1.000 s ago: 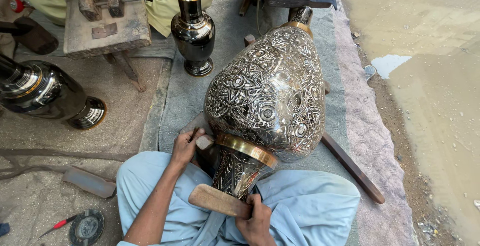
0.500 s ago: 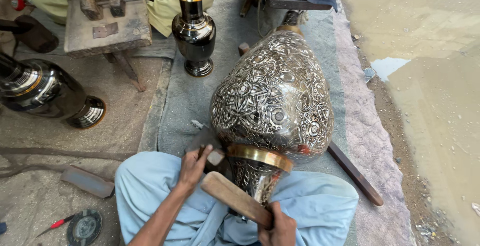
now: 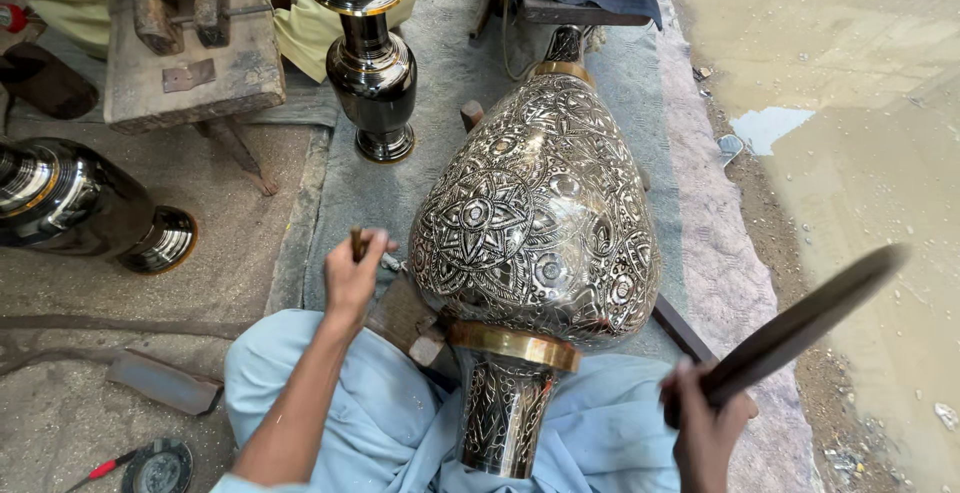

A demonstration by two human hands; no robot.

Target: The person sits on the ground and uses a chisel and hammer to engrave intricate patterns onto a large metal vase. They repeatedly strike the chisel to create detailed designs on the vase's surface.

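A large engraved black-and-silver metal vase (image 3: 535,223) with a brass band lies on its side across my lap, its foot toward me. My left hand (image 3: 352,275) is just left of the vase body and grips a small dark chisel (image 3: 357,244). My right hand (image 3: 705,433) is at the lower right, clear of the vase, closed on the handle of a flat wooden mallet (image 3: 800,323) that is swung out to the right and blurred.
A smaller shiny black vase (image 3: 372,63) stands upright ahead on the grey mat (image 3: 440,73). Another dark vase (image 3: 70,208) lies at the left. A wooden bench (image 3: 190,63) and a seated person's yellow-green clothing are at top left. Sandy ground lies right.
My right hand has swung the mallet away from the vase foot, out to the right. My left hand moved off the vase base to the left side of the body.
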